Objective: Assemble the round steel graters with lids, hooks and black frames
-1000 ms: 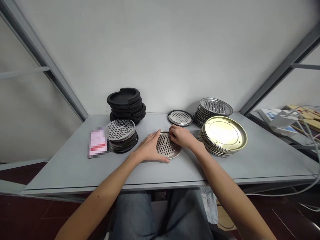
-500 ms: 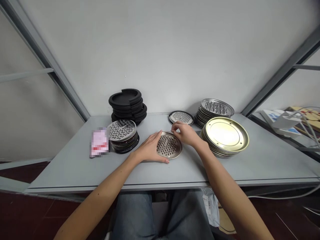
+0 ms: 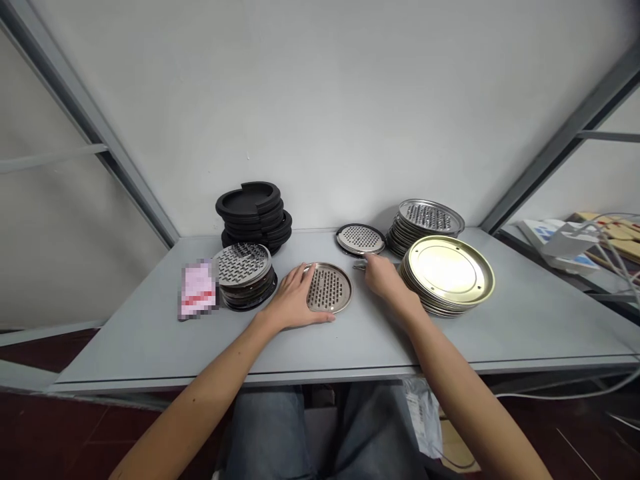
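Observation:
A round metal grater plate [image 3: 329, 288] with rows of raised holes lies on the table in front of me. My left hand [image 3: 296, 300] grips its left side, fingers over the far rim and thumb along the near rim. To the right of the plate, my right hand [image 3: 384, 275] is closed low over the table. From its fingers a slim metallic tool [image 3: 359, 266] sticks out to the left; its kind is unclear because the hand covers most of it. Just behind sits a round grater plate in a black ring [image 3: 361, 238].
Left stand a stack of grater plates [image 3: 243, 265], black plastic rings [image 3: 253, 207] and a blurred pink packet [image 3: 198, 289]. Right are stacked gold-coloured round trays [image 3: 449, 270] and silver grater plates [image 3: 431, 219]. A wall closes the table's back; metal frame posts flank it.
My right hand has left the grater plate's far rim and moved right, closing around the slim tool. My left hand and the plate have shifted slightly left.

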{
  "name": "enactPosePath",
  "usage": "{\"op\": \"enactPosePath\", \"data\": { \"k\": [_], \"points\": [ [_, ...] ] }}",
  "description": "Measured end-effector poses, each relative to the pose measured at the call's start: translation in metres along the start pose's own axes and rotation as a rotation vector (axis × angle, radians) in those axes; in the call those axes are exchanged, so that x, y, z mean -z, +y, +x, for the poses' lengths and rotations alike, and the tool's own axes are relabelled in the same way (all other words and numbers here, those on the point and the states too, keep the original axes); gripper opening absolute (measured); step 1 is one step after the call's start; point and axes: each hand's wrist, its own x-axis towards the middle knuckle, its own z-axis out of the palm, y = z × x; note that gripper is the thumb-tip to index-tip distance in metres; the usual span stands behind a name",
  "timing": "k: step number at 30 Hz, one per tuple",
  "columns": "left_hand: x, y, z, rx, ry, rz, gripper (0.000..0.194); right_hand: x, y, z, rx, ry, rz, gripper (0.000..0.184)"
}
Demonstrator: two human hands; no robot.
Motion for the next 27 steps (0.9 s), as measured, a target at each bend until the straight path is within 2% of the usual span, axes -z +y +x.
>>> {"op": "enactPosePath", "data": {
  "k": [2,4,9,13,19,23,27],
  "points": [
    [0.001,0.002,0.000,0.020,0.023,0.006,0.117,-0.004,-0.002,-0.003,-0.022,-0.084,-0.069,0.031],
    [0.002,0.005,0.000,0.032,0.053,0.005,0.108,-0.006,-0.005,-0.003,0.000,-0.091,-0.059,0.031],
    [0.004,0.006,0.000,0.029,0.144,0.022,0.094,-0.005,-0.008,0.001,0.188,0.090,0.163,0.049],
    [0.003,0.003,0.000,0.038,0.152,0.017,0.092,-0.003,-0.004,-0.004,0.132,0.226,0.225,0.048],
    [0.000,0.002,0.001,0.016,0.160,0.048,0.087,-0.011,0.000,-0.013,0.089,0.101,0.042,0.033],
    [-0.002,0.001,0.001,-0.032,0.166,0.029,0.080,-0.015,-0.003,-0.004,0.056,0.081,-0.043,0.033],
    [-0.003,0.001,0.001,-0.035,0.151,0.014,0.076,-0.016,-0.005,0.005,-0.019,0.062,-0.015,0.029]
  ]
}}
